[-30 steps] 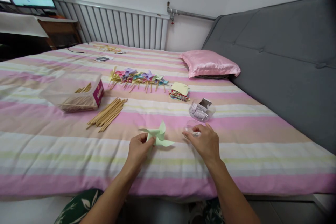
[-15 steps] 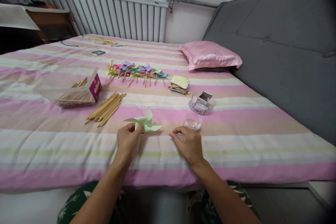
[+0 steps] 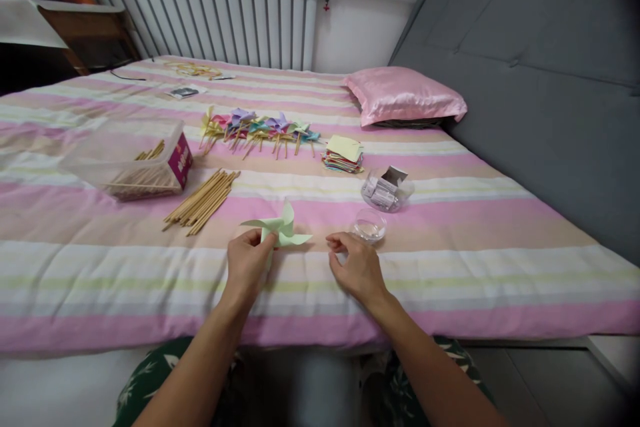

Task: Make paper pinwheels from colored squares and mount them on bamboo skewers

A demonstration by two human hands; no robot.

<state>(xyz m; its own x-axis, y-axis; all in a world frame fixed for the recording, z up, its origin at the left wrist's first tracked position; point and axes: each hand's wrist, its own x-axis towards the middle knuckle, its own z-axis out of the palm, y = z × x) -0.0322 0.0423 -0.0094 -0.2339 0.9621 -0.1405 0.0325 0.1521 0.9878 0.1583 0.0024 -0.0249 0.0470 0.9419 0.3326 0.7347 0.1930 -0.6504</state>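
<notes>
My left hand [image 3: 247,265] pinches a pale green paper pinwheel [image 3: 279,229] just above the striped bedspread [image 3: 100,273]. My right hand [image 3: 355,268] hovers to the right of it, thumb and forefinger pressed together on something too small to make out. A small clear dish [image 3: 369,225] sits just beyond the right hand. A loose bundle of wooden sticks [image 3: 203,200] lies to the left.
A clear box of sticks [image 3: 133,163] stands at the left. A row of finished coloured pinwheels [image 3: 257,130], a stack of paper squares [image 3: 343,155] and a clear tub [image 3: 386,192] lie farther back. A pink pillow [image 3: 403,97] rests by the grey headboard [image 3: 540,93].
My right hand has drawn back from the clear dish toward the pinwheel, fingers pinched. My left hand kept hold of the pinwheel. The view tilted downward.
</notes>
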